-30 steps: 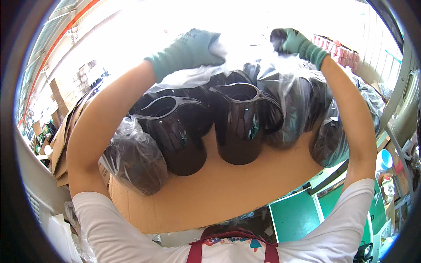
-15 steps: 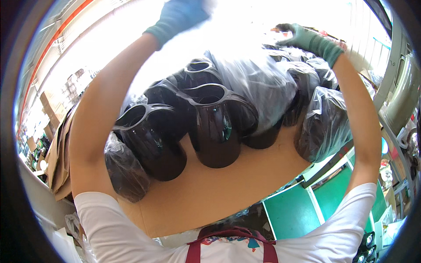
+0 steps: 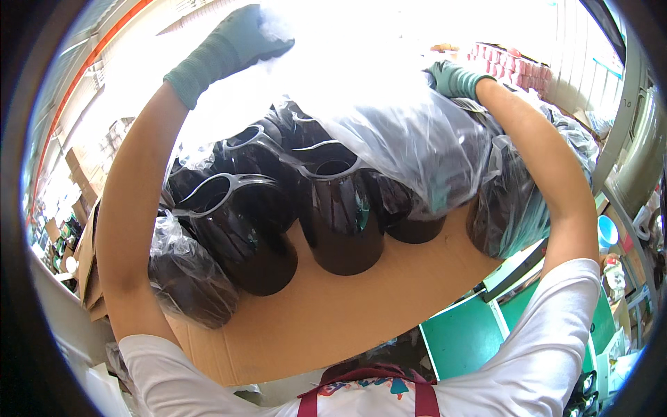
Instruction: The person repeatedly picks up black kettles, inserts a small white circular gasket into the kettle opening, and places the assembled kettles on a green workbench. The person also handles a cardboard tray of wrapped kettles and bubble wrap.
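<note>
My left hand, in a grey-green knit glove, is raised at the upper left. Its fingers are closed on clear plastic film, whose far part is lost in glare. At the far right of the pile my right hand, gloved alike, has its fingers curled down behind the plastic; what they grip is hidden. Between my arms stand several glossy black jugs with grey rims and handles. Clear plastic sheeting drapes over the jugs at the right. A bagged dark jug lies by my left forearm, another by my right.
The jugs rest on a brown cardboard surface. Below it at the right is a green surface. Folded cardboard stands at the left. Pink stacked items show at the back right, near a grey post.
My left hand has moved left and slightly down. My right hand has moved left and down, its fingers now curled. The plastic sheeting has shifted and spread over the right-hand jugs.
</note>
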A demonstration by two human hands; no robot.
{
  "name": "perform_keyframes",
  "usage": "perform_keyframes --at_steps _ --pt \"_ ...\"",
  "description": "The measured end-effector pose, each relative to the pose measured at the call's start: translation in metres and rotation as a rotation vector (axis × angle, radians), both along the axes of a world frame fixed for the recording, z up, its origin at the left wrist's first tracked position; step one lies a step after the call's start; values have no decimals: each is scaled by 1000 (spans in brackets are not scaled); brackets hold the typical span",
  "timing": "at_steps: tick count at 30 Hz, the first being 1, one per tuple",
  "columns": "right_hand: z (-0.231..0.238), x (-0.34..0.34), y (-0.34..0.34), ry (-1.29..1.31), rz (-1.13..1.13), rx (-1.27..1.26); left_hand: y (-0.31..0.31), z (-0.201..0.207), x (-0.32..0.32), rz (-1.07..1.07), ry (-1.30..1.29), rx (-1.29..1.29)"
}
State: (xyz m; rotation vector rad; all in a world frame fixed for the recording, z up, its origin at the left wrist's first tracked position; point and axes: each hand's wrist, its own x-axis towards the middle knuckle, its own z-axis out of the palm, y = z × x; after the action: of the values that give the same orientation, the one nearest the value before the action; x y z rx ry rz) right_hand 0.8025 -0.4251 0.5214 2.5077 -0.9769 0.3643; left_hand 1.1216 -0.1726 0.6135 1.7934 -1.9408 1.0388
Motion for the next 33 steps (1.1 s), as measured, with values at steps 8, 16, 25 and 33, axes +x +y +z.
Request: perform_keyframes --at_steps 8,16,25,33 --pt "96 -10 -43 -837 759 -205 -34 -15 -91 -265 280 302" --pt "122 -63 91 -677 595 687 -109 -12 -42 53 -600 -61" --pt "14 -196 -28 -252 -91 -26 -46 91 169 212 -223 -563" --pt "36 -161 85 -137 -113 652 -10 36 102 133 -267 -483"
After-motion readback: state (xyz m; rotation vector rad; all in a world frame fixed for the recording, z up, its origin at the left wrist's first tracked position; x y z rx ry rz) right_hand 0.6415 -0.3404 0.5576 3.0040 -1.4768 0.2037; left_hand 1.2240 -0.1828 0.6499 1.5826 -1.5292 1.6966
